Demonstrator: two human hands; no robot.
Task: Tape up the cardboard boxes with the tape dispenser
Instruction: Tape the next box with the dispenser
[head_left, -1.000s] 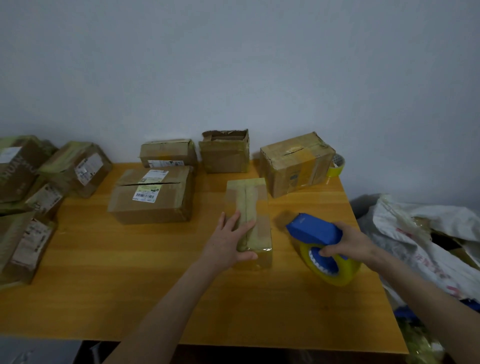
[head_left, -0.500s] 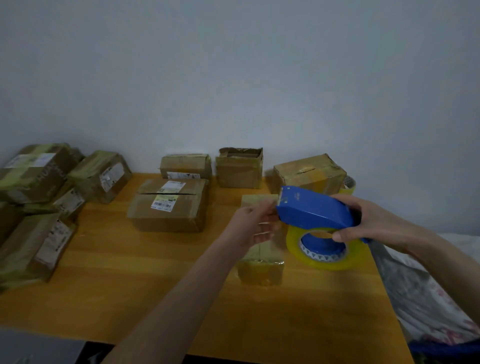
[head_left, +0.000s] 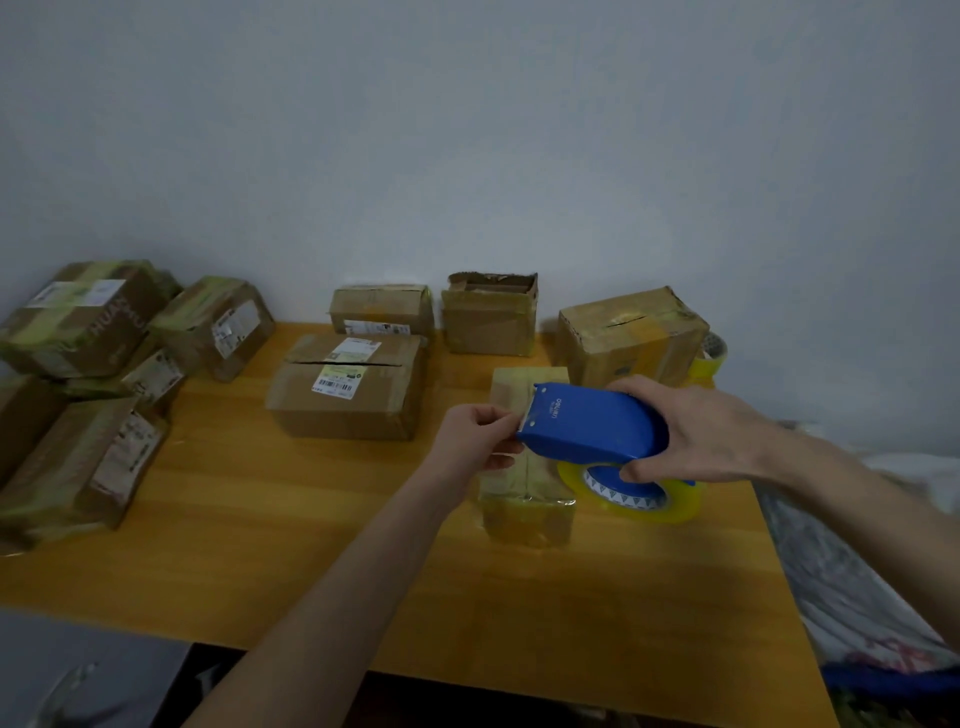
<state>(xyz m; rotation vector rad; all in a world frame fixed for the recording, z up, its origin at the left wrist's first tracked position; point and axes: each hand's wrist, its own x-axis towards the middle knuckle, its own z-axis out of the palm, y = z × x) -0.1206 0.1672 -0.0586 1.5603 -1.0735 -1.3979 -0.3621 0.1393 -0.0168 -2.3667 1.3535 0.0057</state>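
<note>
Noted at centre-right of wooden table (head_left: 260, 519): blue tape dispenser (head_left: 592, 423), raised off the surface and held roughly level over a narrow cardboard box (head_left: 524, 499) wrapped in yellowish tape. Gripped at the rear by right hand (head_left: 696, 431), fingers curled over the top, thumb underneath near the hub. Mounted beneath: yellow tape roll (head_left: 670, 501), hanging just beside the narrow box's right side. Met at the dispenser's front edge by left hand (head_left: 475, 441), fingertips pinched together there, apparently on the tape end (head_left: 523, 418), though too blurred to confirm. Found resting on the table, lengthwise away from the viewer and partly hidden behind both hands: the narrow box. Recorded to its left, apart: large flat box (head_left: 348, 389) with white shipping label, top seam visibly unsealed. Recorded along the back wall: small labelled box (head_left: 382, 309), open-topped box (head_left: 488, 317) with ragged flaps, and squat box (head_left: 628, 332) with split top seam, the last just behind the dispenser. Spotted behind that squat box's right corner: spare tape roll (head_left: 709, 356), yellow. Stacked at the far left edge: pile of taped parcels (head_left: 83, 364), several tilted, labels showing. Seen off the table's right side: pale crumpled sack (head_left: 852, 571).
</note>
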